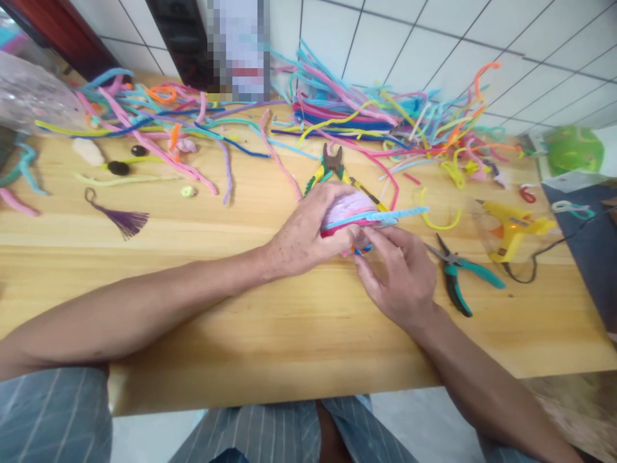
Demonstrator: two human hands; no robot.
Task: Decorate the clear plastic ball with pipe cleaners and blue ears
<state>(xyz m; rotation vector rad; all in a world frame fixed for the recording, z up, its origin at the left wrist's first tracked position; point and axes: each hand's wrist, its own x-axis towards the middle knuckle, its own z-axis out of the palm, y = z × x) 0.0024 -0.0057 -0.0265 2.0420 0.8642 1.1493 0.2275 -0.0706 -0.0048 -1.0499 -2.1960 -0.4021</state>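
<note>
A rounded bundle of coiled pipe cleaners (pixel 354 204), pale lilac on top with pink, light blue and red bands, is held above the table. Wrapped round its left side is my left hand (pixel 313 225), closed, with the thumb along the front. My right hand (pixel 398 267) pinches at the bundle's lower right edge, fingertips close to the left thumb; what exactly lies between them is mostly hidden. A light blue pipe cleaner (pixel 402 213) sticks out to the right from the bundle. Just behind it lie yellow-and-green pliers (pixel 332 164).
Heaps of coloured pipe cleaners (pixel 347 109) run along the tiled wall. Teal-handled pliers (pixel 456 263) and a yellow glue gun (pixel 513 225) with a cord lie at right. A purple tassel (pixel 120 215) and black oval pieces (pixel 118 168) are at left.
</note>
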